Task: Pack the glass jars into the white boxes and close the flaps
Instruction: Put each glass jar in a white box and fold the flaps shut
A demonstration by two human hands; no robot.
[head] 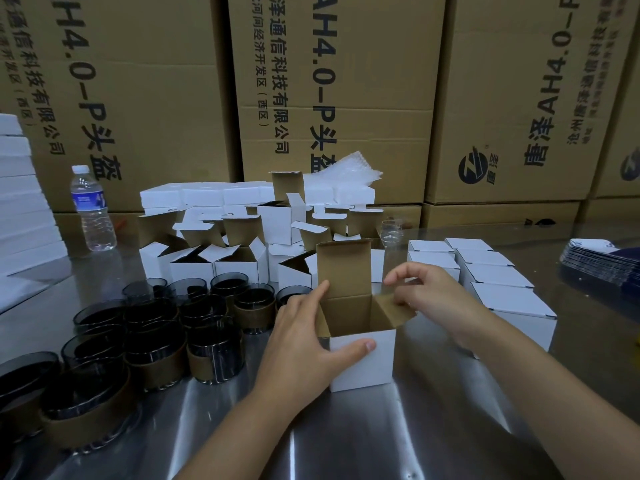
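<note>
An open white box stands on the table. The left hand grasps it, with the thumb on the front wall, and the fingers of the right hand pinch its right side flap. The dark glass jars stand to the left of this box, and the closed boxes are at its right.

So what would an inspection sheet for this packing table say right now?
Surface: shiny metal table, reflective.
Job's things: open box in front, lid flap upright; dark glass jars in brown sleeves at left; closed boxes in rows at right; spare boxes behind, flaps up.
Clutter: water bottle; bubble wrap; stack of dark flat sheets far right.
Hands: left hand holds the open box's front-left corner; right hand pinches its right side flap.
Cables: nothing seen.
Surroundings: stacked brown cartons behind.
</note>
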